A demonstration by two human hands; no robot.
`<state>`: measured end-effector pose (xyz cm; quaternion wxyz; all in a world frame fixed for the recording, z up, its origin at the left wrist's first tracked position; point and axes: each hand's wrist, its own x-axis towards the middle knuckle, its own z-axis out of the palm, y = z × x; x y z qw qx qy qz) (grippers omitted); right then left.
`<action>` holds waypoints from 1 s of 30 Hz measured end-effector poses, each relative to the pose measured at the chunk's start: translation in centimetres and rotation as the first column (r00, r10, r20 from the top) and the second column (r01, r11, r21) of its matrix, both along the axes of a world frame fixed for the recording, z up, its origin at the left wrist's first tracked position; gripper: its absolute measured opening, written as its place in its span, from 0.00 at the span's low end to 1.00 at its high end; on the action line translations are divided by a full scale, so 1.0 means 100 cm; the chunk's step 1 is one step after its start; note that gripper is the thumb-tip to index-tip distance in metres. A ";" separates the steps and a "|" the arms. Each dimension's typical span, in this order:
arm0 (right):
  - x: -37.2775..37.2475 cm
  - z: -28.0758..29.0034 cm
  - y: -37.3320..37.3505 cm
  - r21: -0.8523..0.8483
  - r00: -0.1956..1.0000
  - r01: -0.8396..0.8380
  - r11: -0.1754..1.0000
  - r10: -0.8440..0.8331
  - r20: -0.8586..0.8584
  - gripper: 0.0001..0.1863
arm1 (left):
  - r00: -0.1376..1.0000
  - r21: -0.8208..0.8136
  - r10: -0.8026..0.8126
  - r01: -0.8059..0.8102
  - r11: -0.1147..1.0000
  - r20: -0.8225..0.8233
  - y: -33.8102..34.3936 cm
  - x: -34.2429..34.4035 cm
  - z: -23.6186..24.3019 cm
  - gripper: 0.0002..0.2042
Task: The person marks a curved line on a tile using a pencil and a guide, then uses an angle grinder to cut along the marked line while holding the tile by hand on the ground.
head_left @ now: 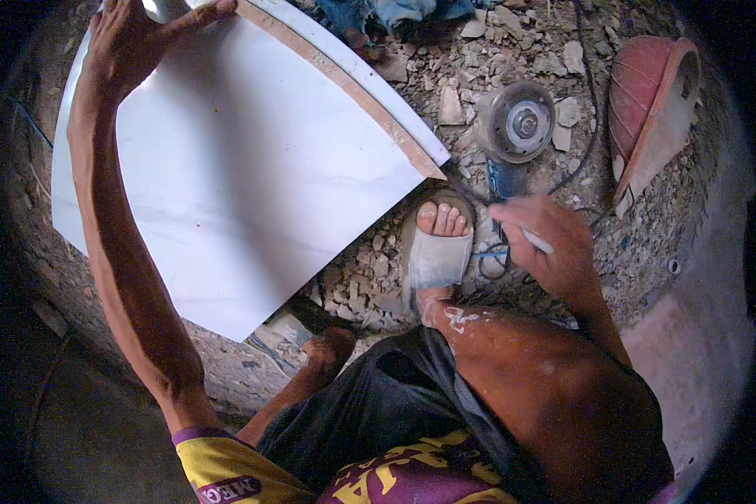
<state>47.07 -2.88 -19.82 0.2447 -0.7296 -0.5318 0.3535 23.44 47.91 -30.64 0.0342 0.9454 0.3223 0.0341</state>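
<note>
Rubble-strewn ground [365, 273] beneath; white marbled tile [311, 168] seems stiff, brittle, best held by opposite edges; my left fingers [200, 17] splay near its far edge, right fingers [525, 210] grip a white pen-like stick [538, 242].

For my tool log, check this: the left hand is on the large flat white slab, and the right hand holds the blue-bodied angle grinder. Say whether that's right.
Wrong on one point: in the head view, the right hand holds a slim white pen-like stick; the blue-bodied angle grinder lies on the grey rubble. The rest stands.
</note>
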 end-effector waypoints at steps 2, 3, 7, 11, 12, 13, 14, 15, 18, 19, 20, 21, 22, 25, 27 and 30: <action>0.004 0.008 -0.012 -0.044 1.000 -0.011 0.999 0.011 0.012 0.12 | 0.997 -0.043 -0.080 0.079 0.996 -0.003 0.026 -0.012 -0.008 0.58; 0.007 0.012 -0.018 -0.096 1.000 -0.011 0.995 0.013 0.023 0.11 | 0.994 -0.054 -0.110 0.110 0.992 -0.001 0.034 -0.011 -0.009 0.56; 0.002 0.011 -0.033 0.081 0.993 0.112 0.990 -0.108 -0.045 0.11 | 0.972 0.040 -0.129 0.139 0.989 -0.194 0.047 -0.018 -0.015 0.52; -0.009 0.022 -0.031 -0.042 0.751 0.579 0.814 -0.553 -0.360 0.07 | 0.868 -0.183 0.285 -0.229 0.956 0.406 -0.042 0.067 0.002 0.29; -0.015 0.019 -0.014 0.006 0.690 0.624 0.781 -0.548 -0.473 0.07 | 0.845 -0.195 0.299 -0.234 0.952 0.443 -0.018 0.053 -0.003 0.28; -0.017 0.017 -0.004 0.020 0.692 0.610 0.792 -0.520 -0.500 0.07 | 0.853 0.052 0.128 -0.179 0.982 0.506 0.008 0.040 -0.014 0.26; -0.011 0.018 -0.003 -0.005 0.657 0.656 0.755 -0.574 -0.488 0.09 | 0.780 -0.168 0.300 -0.248 0.954 0.550 -0.002 0.054 -0.016 0.27; -0.005 0.019 0.000 -0.028 0.619 0.699 0.715 -0.624 -0.477 0.12 | 0.675 -0.408 0.426 -0.198 0.891 0.602 -0.011 0.069 -0.017 0.28; 0.008 -0.012 0.018 0.304 0.830 0.499 0.811 -0.346 -0.437 0.18 | 0.583 -0.395 0.438 -0.209 0.895 0.685 -0.012 0.080 -0.008 0.30; -0.001 -0.013 0.029 0.315 0.809 0.513 0.799 -0.326 -0.490 0.20 | 0.584 -0.381 0.427 -0.208 0.901 0.691 -0.029 0.081 0.007 0.30; -0.009 -0.009 0.043 0.329 0.791 0.519 0.789 -0.298 -0.534 0.22 | 0.664 -0.099 0.086 -0.018 0.995 0.743 -0.046 0.079 0.027 0.28; -0.012 0.003 0.047 0.088 0.630 0.526 0.846 -0.318 -0.708 0.23 | 0.671 -0.285 0.138 0.113 0.952 0.728 -0.084 0.081 0.051 0.27; -0.013 0.016 0.049 -0.151 0.426 0.461 0.874 -0.368 -0.827 0.24 | 0.686 -0.473 0.207 0.223 0.852 0.697 -0.125 0.086 0.075 0.28; -0.018 0.024 0.058 -0.289 0.302 0.390 0.874 -0.418 -0.856 0.25 | 0.762 -0.814 0.309 0.469 0.342 0.569 -0.227 0.082 0.108 0.18; -0.026 0.021 0.060 -0.395 0.159 0.366 0.843 -0.474 -0.866 0.24 | 0.787 -0.869 0.417 0.494 0.015 0.454 -0.266 0.072 0.115 0.17; -0.033 0.017 0.071 -0.401 -0.019 0.235 0.885 -0.408 -0.913 0.23 | 0.695 -0.842 0.647 0.519 -0.149 0.314 -0.280 0.060 0.115 0.16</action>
